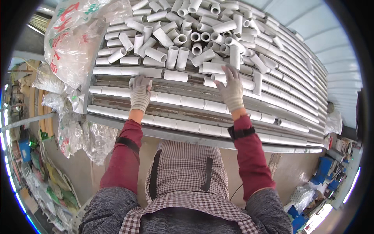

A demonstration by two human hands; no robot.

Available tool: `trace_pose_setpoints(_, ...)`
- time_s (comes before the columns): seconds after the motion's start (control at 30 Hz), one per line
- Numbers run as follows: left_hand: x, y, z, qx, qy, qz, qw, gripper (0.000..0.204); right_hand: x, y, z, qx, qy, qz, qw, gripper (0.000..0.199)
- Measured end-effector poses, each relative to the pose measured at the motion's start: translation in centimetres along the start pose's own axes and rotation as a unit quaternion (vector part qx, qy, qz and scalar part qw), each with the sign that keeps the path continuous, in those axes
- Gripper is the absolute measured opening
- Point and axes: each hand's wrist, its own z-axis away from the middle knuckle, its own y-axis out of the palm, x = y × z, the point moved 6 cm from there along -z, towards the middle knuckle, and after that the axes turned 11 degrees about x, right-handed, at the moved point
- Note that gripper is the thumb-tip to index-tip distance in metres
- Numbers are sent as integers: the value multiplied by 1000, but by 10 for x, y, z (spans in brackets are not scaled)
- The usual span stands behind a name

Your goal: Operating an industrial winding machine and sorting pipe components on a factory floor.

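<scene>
Many short light-grey tubes [176,75] lie on a slatted rack, some end to end in long rows, others heaped loosely on top. My left hand [139,93], in a striped knit glove, is over the near rows at the left. Its fingers are curled around what looks like a short tube, of which only a pale end [149,82] shows. To the right, my gloved right hand [233,90] has its thumb and fingers apart. It reaches over a tube [247,83] at the near edge of the heap; whether it touches it is hard to tell.
Along the rack's near side runs a metal edge [163,133], close to my apron [187,171]. Clear plastic bags [74,43] hang at the left. Blue bins [324,167] stand at the lower right. The heap [194,37] covers the rack's far middle.
</scene>
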Motion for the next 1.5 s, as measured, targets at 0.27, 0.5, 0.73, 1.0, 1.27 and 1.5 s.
trace_pose_setpoints(0.27, -4, -44, -30, -57, -106, 99, 988, 38, 37, 69, -20, 238, -40, 87, 967, 32)
trace_pose_setpoints(0.5, -67, -36, -139, 55, -165, 65, 983, 38, 24, 81, -91, 125, -51, 209, 969, 37)
trace_pose_setpoints(0.73, -19, -50, -45, 47, 33, 207, 977, 54, 15, 77, -94, 222, -60, 64, 971, 50)
trace_pose_setpoints(1.0, 42, -44, -31, 29, 55, 23, 998, 40, 35, 115, -35, 242, 51, -6, 969, 52)
trace_pose_setpoints(1.27, 18, -51, -44, 18, 143, 182, 973, 39, 14, 101, -38, 247, 68, 49, 965, 30)
trace_pose_setpoints(1.5, -110, -39, -136, -72, 47, 330, 940, 30, 32, 125, -77, 104, 160, -201, 961, 38)
